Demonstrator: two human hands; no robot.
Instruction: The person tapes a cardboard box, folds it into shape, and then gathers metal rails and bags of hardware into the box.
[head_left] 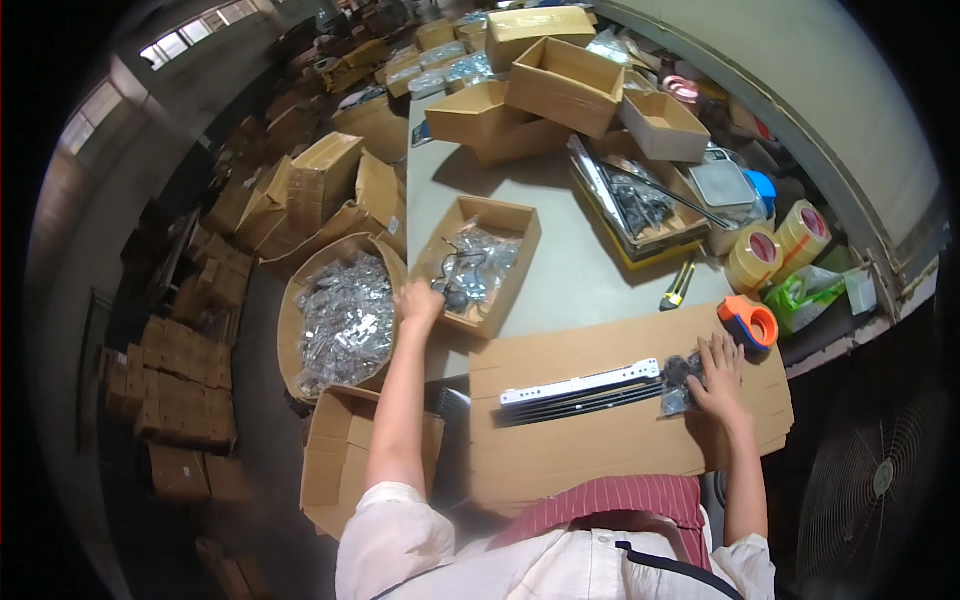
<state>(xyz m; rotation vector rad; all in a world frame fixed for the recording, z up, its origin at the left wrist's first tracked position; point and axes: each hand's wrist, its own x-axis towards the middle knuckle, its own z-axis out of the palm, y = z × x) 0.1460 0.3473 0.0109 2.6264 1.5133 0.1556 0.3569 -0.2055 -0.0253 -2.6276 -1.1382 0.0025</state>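
Observation:
My left hand (420, 301) reaches over the near left rim of a shallow cardboard box (528, 240), fingers drawn together. A round black part (456, 299) lies right at its fingertips; what they grip is hidden. Inside the box are clear plastic bags (490, 262) and thin dark bent pieces. My right hand (722, 375) rests with spread fingers on a flat cardboard sheet (590, 450), touching a small clear bag of black parts (677, 385). Left of that bag lie a white perforated metal rail (575, 382) and several long black rails (570, 403) side by side.
An orange tape dispenser (750, 324), a yellow-black cutter (678, 287) and rolls of tape (755, 256) are at the right. Farther back stand a parts-filled box (655, 247) and stacked cartons (566, 84). A carton of shiny small packets (345, 320) stands left of the table.

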